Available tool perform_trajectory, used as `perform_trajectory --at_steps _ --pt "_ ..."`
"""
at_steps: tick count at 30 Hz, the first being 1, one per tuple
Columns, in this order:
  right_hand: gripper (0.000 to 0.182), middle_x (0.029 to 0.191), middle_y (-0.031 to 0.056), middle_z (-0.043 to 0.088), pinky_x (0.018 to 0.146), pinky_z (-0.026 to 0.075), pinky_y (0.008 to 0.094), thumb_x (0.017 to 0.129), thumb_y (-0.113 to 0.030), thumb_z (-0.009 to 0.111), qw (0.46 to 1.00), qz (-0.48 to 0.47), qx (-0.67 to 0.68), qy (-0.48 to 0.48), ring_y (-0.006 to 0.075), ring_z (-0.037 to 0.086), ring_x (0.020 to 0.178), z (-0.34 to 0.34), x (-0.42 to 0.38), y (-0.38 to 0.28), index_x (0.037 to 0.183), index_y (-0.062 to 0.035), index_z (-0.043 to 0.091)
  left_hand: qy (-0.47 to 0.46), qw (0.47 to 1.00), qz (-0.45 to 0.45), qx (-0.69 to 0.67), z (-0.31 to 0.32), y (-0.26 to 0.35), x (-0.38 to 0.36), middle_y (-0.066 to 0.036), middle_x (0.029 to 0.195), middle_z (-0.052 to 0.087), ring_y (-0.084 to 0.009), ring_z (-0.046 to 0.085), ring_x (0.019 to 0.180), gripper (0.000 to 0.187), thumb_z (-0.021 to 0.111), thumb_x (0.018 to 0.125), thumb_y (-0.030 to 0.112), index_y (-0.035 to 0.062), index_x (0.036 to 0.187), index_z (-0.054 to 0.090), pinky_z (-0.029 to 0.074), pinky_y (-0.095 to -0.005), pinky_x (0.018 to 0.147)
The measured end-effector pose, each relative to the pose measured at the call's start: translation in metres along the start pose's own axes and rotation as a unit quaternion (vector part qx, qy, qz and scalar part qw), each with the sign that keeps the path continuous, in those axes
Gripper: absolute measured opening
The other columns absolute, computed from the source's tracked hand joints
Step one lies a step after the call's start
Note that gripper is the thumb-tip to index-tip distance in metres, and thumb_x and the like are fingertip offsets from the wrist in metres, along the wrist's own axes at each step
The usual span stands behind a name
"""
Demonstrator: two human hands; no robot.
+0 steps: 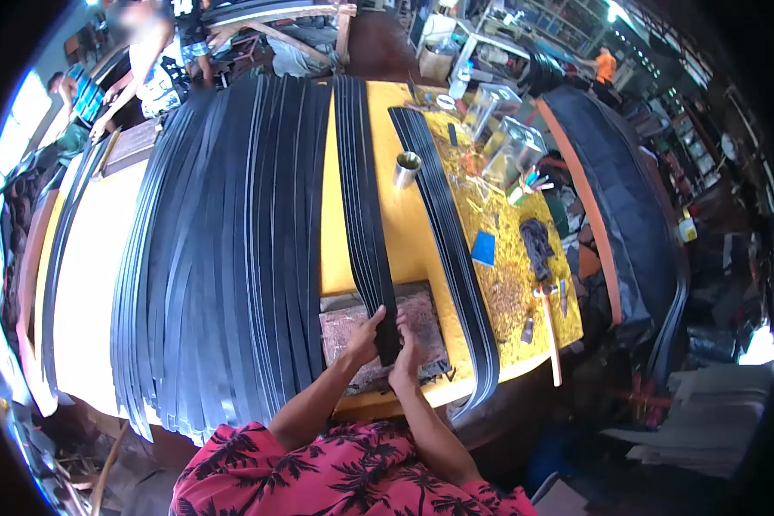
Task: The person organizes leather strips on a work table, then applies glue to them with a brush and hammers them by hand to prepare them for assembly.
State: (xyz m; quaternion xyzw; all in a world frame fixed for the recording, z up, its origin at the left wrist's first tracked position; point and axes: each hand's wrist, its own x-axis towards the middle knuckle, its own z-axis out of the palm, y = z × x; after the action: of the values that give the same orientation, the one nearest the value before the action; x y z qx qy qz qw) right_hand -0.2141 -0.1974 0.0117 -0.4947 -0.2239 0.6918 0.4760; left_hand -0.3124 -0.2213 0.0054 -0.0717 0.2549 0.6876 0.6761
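A bundle of long black strips (pixel 359 189) runs down the yellow table toward me; they look like leather or rubber straps. My left hand (pixel 365 338) is closed on the near end of this bundle from its left side. Against the right side of the same end, my right hand (pixel 406 353) is closed with its fingers partly hidden. Beneath both hands lies a reddish-grey slab (pixel 421 322). To the right a second black bundle (pixel 443 206) curves over the table's front edge. A metal cup (pixel 407 169) stands between the two bundles.
A wide spread of black strips (pixel 224 241) covers the table's left half. On the right lie a hammer (pixel 551 335), a blue square (pixel 483 248), dark cord (pixel 537 248) and clear containers (pixel 514 148). Other people, one in an orange shirt (pixel 605 66), are in the background.
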Motion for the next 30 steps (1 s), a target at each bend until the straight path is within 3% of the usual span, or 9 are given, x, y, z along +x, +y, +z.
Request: perform_trajectory --at_steps 2,6,8,11,14,16,19,25,30 --pt "0.019 0.089 0.0033 0.064 0.071 0.05 0.0314 0.086 -0.02 0.059 0.963 0.049 -0.26 -0.055 0.0147 0.06 0.079 -0.003 0.018 -0.025 0.098 -0.0055 0.062 -0.006 0.998 0.014 0.068 -0.015 0.002 0.005 -0.015 0.111 0.066 -0.0231 0.066 0.093 0.036 0.046 0.103 0.025 -0.0049 0.121 0.053 0.056 -0.0377 0.083" --pt "0.019 0.08 0.0049 0.06 0.066 0.048 0.0327 0.082 -0.022 0.063 0.911 -0.074 -0.366 -0.178 0.0177 0.058 0.076 0.03 0.113 -0.028 0.089 -0.0054 0.058 0.054 0.994 0.039 0.089 -0.012 -0.002 0.002 -0.015 0.105 0.068 -0.0229 0.068 0.089 0.028 0.052 0.101 0.018 -0.0041 0.117 0.056 0.057 -0.0369 0.08" --pt "0.038 0.095 0.0125 0.066 0.075 0.049 0.0351 0.082 -0.032 0.069 0.845 0.002 -0.458 -0.275 0.0207 0.062 0.086 0.067 0.13 -0.039 0.099 0.0007 0.061 0.061 0.994 0.049 0.081 0.006 -0.001 -0.008 -0.015 0.103 0.069 -0.0224 0.068 0.086 0.029 0.054 0.1 0.02 -0.0035 0.116 0.057 0.057 -0.0366 0.079" --pt "0.056 0.112 0.0208 0.068 0.08 0.05 0.0369 0.079 -0.03 0.075 0.729 -0.209 -0.567 -0.321 0.0203 0.065 0.099 0.075 0.142 -0.014 0.118 0.0074 0.061 0.093 0.987 0.019 0.13 0.012 0.007 -0.019 -0.014 0.101 0.069 -0.0213 0.068 0.084 0.032 0.057 0.098 0.025 -0.0021 0.115 0.059 0.057 -0.0363 0.079" --pt "0.041 0.095 0.0166 0.072 0.072 0.052 0.0357 0.078 -0.02 0.077 0.736 -0.074 -0.571 -0.357 0.0208 0.068 0.085 0.067 0.153 -0.012 0.107 0.0077 0.066 0.122 0.973 -0.028 0.196 -0.011 0.012 -0.012 -0.011 0.101 0.07 -0.0198 0.068 0.086 0.037 0.059 0.097 0.032 0.0001 0.116 0.061 0.057 -0.0365 0.078" --pt "0.027 0.088 0.0108 0.072 0.067 0.052 0.0313 0.078 -0.009 0.075 0.805 0.012 -0.452 -0.384 0.0162 0.066 0.078 0.054 0.153 -0.01 0.1 0.0064 0.069 0.108 0.987 0.003 0.115 -0.017 0.016 -0.006 -0.01 0.099 0.07 -0.0196 0.068 0.084 0.037 0.059 0.097 0.033 0.0005 0.115 0.061 0.057 -0.0364 0.075" --pt "0.032 0.093 0.0123 0.071 0.071 0.052 0.0299 0.079 -0.009 0.075 0.827 0.018 -0.432 -0.359 0.0164 0.066 0.081 0.057 0.161 -0.002 0.105 0.0072 0.067 0.146 0.969 0.077 0.186 -0.029 0.017 0.017 -0.009 0.1 0.069 -0.0194 0.068 0.082 0.036 0.062 0.095 0.031 0.0 0.114 0.06 0.058 -0.0357 0.072" --pt "0.047 0.111 0.0268 0.065 0.09 0.049 0.0387 0.08 -0.016 0.074 0.806 -0.115 -0.516 -0.266 0.0336 0.063 0.108 0.103 0.175 0.003 0.114 0.0128 0.058 0.092 0.961 0.134 0.223 -0.026 0.06 0.053 -0.011 0.103 0.068 -0.0198 0.068 0.085 0.04 0.063 0.095 0.027 -0.0008 0.122 0.055 0.059 -0.0369 0.073" --pt "0.059 0.119 0.0283 0.061 0.093 0.048 0.0367 0.08 -0.019 0.076 0.789 -0.073 -0.503 -0.346 0.0326 0.06 0.114 0.096 0.187 -0.002 0.123 0.0139 0.051 0.161 0.945 0.165 0.23 -0.034 0.054 0.041 -0.012 0.104 0.068 -0.0215 0.068 0.087 0.047 0.07 0.09 0.024 -0.0011 0.125 0.053 0.059 -0.0378 0.075"
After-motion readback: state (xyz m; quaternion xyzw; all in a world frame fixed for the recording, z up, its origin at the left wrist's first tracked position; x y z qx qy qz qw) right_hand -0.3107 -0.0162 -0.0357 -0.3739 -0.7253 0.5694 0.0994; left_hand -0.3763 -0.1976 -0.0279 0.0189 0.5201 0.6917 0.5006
